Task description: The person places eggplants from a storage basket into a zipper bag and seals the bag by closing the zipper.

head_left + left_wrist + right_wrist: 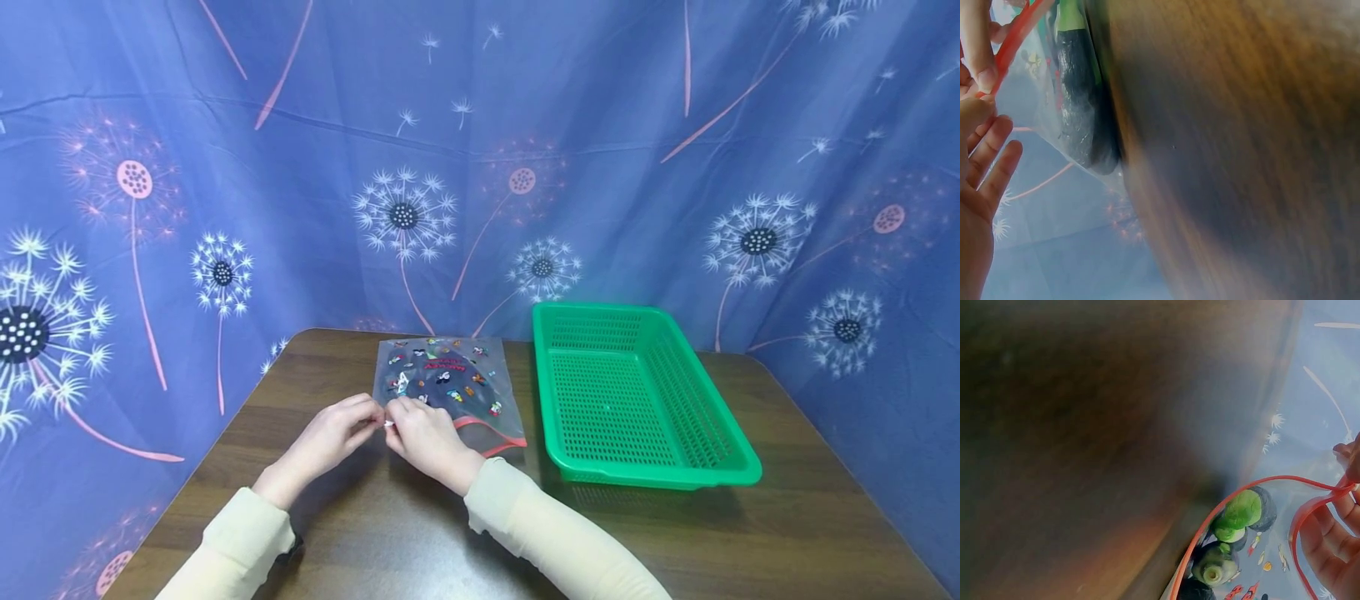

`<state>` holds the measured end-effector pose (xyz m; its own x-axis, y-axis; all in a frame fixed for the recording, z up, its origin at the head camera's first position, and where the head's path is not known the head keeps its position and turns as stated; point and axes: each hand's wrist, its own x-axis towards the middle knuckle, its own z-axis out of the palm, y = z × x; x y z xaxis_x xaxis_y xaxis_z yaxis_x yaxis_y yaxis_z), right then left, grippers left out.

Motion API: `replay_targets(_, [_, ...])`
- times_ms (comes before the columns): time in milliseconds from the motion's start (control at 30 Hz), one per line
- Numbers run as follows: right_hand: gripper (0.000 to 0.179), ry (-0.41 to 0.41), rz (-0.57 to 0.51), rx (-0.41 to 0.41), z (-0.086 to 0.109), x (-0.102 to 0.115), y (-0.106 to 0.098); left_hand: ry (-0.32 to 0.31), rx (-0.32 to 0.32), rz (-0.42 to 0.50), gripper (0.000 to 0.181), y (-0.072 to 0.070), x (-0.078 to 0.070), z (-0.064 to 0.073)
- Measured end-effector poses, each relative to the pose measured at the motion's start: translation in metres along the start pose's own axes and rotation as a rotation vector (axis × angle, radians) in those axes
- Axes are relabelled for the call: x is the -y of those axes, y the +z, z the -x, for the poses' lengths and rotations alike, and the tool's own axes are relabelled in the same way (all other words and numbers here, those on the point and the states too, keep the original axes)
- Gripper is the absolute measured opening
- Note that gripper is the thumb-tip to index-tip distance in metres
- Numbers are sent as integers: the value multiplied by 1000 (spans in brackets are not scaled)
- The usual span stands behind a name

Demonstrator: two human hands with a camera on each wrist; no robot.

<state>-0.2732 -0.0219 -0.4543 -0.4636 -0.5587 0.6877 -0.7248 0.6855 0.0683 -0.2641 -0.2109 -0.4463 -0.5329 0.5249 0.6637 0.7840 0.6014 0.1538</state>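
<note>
A clear zip bag (450, 383) with small cartoon prints and a red zip edge lies on the table. Inside it are dark, long vegetables with green tops that look like eggplants (1079, 94), their green ends (1241, 512) facing the bag's mouth. At the left corner of the mouth, my left hand (341, 429) pinches the zip edge between thumb and finger. Close beside it, my right hand (429, 437) grips the same edge. A small white piece (388, 423) shows between the fingertips. To the right of the hands the red zip (1297, 531) gapes apart.
A green plastic basket (551, 417) with slotted walls stands right of the bag. Both are on a brown wooden table (360, 525). Behind hangs a blue cloth (465, 100) with dandelion prints. A small dark object (292, 547) shows by the left sleeve.
</note>
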Motion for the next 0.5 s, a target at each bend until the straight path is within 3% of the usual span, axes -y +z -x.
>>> replay_targets(200, [12, -9, -3, 0, 2, -3, 0, -6, 24, -36, 27, -2, -1, -2])
replay_targets(400, [12, -5, 3, 28, 5, -6, -1, -8, 49, -35, 13, -4, 0, -2])
replay_targets(500, [12, -10, 15, 22, 7, -9, -1, -12, 44, -38, 18, -5, 2, -2])
